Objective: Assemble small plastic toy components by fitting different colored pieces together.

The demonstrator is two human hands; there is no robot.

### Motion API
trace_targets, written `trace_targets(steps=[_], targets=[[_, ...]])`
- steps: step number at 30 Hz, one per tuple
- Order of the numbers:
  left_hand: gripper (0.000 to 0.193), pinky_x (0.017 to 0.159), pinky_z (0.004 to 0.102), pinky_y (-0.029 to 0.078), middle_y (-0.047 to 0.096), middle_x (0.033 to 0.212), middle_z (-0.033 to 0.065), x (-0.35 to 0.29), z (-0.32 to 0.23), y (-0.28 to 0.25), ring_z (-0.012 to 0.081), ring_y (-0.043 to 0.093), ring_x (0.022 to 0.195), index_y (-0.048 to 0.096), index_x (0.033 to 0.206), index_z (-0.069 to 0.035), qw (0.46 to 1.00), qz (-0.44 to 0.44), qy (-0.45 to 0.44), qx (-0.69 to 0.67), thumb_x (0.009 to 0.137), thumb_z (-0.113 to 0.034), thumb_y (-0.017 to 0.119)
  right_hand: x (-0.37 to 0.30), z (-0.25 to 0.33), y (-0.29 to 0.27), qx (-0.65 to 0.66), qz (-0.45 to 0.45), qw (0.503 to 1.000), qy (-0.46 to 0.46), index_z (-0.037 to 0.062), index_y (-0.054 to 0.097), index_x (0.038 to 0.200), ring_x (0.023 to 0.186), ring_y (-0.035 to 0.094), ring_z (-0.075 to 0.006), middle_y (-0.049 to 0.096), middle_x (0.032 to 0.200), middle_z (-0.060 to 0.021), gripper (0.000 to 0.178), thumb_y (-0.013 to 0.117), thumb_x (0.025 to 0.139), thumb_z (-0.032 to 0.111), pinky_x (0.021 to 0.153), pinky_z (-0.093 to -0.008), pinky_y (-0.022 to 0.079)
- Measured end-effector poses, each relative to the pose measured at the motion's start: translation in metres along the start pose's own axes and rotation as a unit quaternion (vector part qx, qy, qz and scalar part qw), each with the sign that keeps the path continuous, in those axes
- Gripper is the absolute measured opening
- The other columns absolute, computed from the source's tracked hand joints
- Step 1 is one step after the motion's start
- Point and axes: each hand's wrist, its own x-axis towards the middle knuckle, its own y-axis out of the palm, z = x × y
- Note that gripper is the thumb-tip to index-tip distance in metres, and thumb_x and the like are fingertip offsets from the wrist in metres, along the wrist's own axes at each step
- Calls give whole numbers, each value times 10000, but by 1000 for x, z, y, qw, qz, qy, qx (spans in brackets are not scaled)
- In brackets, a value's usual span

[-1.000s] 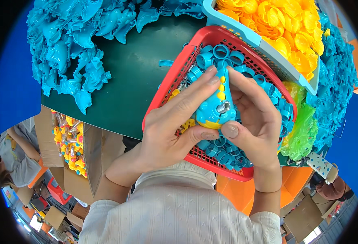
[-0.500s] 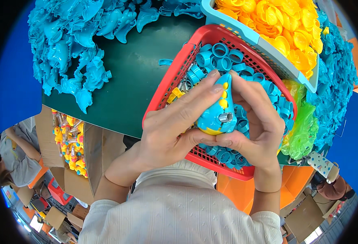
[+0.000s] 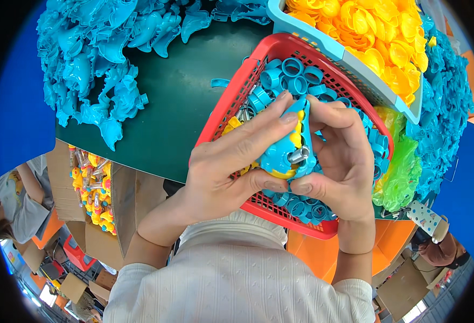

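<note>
Between my hands, over the red basket (image 3: pixel 222 114), is a blue plastic toy body (image 3: pixel 279 154) with yellow bumps along its ridge. A silver metal tube (image 3: pixel 299 155) sticks out of its near end. My left hand (image 3: pixel 227 159) grips its left side, fingers along the top and thumb below. The curled fingers and thumb of my right hand (image 3: pixel 344 153) hold the right shell half. A narrow gap shows between the two halves beside the yellow strip. Blue plastic rings (image 3: pixel 292 67) fill the basket underneath, with yellow pieces (image 3: pixel 231 125) and metal parts at its left side.
Blue shell pieces (image 3: pixel 86 70) are heaped at the far left of the dark green table (image 3: pixel 178 81); another blue heap (image 3: pixel 441 107) lies right. A light-blue basket (image 3: pixel 334 46) holds yellow pieces. A green plastic bag (image 3: pixel 401 177) sits beside the red basket. A cardboard box (image 3: pixel 126 204) stands lower left.
The toy's two halves have parted slightly along the ridge, and the right half has shifted right. My right fingers have bent more and moved a little.
</note>
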Motion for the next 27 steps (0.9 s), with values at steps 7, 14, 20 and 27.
trace_targets(steps=[7, 14, 20, 27], targets=[[563, 959, 366, 388, 434, 1280, 252, 4, -3, 1, 323, 437, 1198, 499, 1202, 33, 998, 30, -9, 57, 710, -153, 700, -3, -2, -1, 26, -43, 998, 42, 0, 399, 1199, 1052, 488, -176, 425, 1099, -66, 702, 794, 622, 60, 969, -361, 387], [868, 961, 392, 377, 333, 1361, 179, 7, -4, 10, 332, 391, 1211, 291, 1351, -39, 996, 65, -50, 25, 644, -188, 772, 0, -6, 5, 9, -62, 998, 23, 24, 362, 1204, 1057, 476, -182, 429, 1107, -64, 781, 825, 577, 77, 939, -333, 390], [904, 961, 393, 338, 357, 1247, 167, 1, 10, 6, 324, 377, 1160, 282, 1312, -19, 1000, 15, -11, -21, 623, -274, 808, 0, 0, 3, 37, 1, 997, 66, 15, 497, 1184, 1049, 479, -192, 448, 1136, -88, 578, 755, 678, 125, 914, -309, 394], [577, 897, 373, 414, 495, 1176, 196, 2, 5, 5, 318, 504, 1075, 428, 1192, -11, 1000, -14, 11, 15, 730, -197, 720, -4, 0, -3, -198, -45, 978, -55, 11, 632, 1016, 868, 576, -182, 635, 942, -94, 301, 687, 721, 44, 762, -286, 465]])
